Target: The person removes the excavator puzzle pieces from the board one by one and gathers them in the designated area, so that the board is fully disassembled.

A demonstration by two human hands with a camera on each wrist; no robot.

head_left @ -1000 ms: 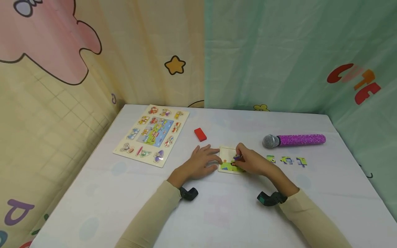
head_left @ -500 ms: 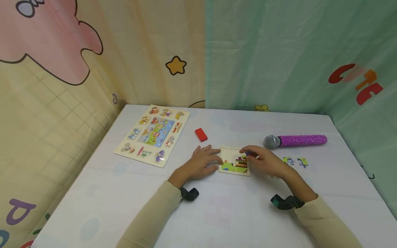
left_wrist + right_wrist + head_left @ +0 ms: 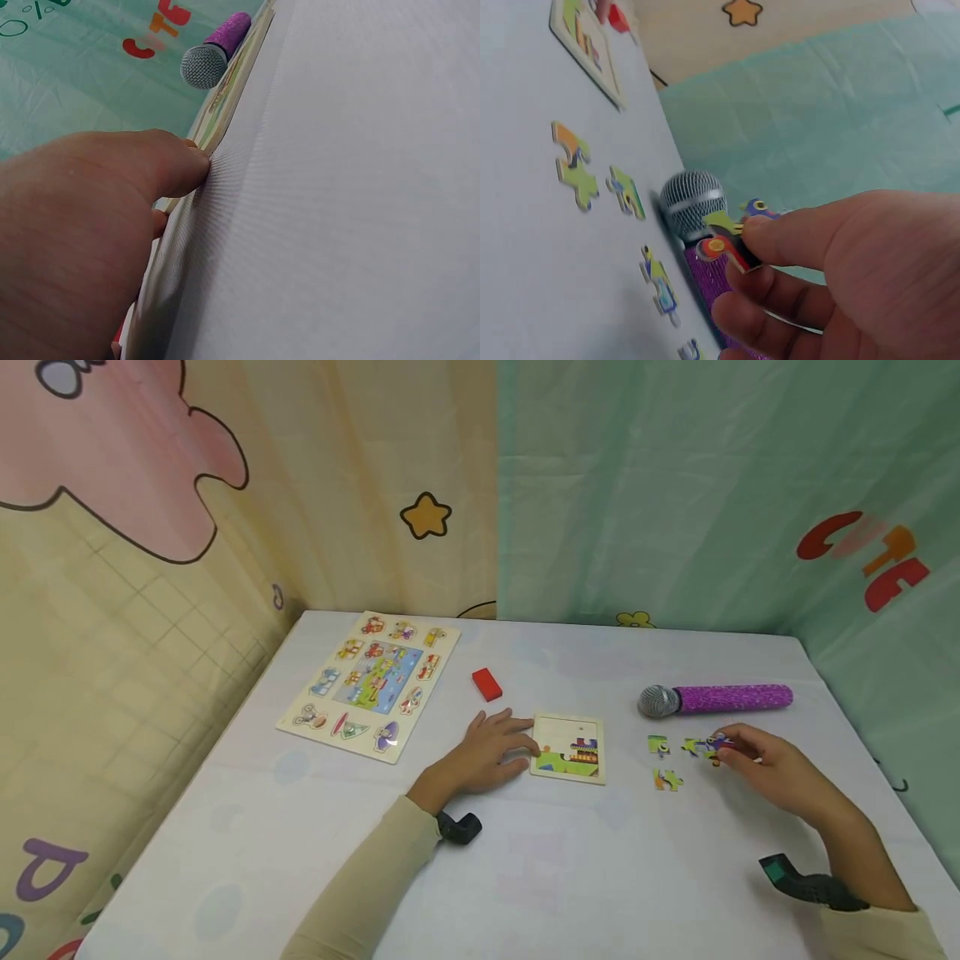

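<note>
My left hand (image 3: pixel 487 753) lies on the table with its fingers spread, fingertips at the left edge of a small framed jigsaw board (image 3: pixel 552 732). A train picture partly fills the lower portion of this board; the upper part is bare. My right hand (image 3: pixel 780 777) is off to the right, pinching a jigsaw piece (image 3: pixel 731 244) between thumb and fingers. Red, black, green and purple show on that piece in the right wrist view. Under and beside this hand lie loose pieces, among them a green one (image 3: pixel 658 745) and an orange-and-green one (image 3: pixel 667 779).
A microphone (image 3: pixel 731 699) with a purple glittery handle lies behind the loose pieces. A red block (image 3: pixel 487 684) sits behind my left hand. Farther left is a large vehicle puzzle board (image 3: pixel 405 745). Printed curtains (image 3: pixel 645 527) hang behind the table's far edge.
My right hand has moved from over the small board to the right, carrying a piece, and now hovers by the loose pieces. My left hand has stayed at the board's edge.
</note>
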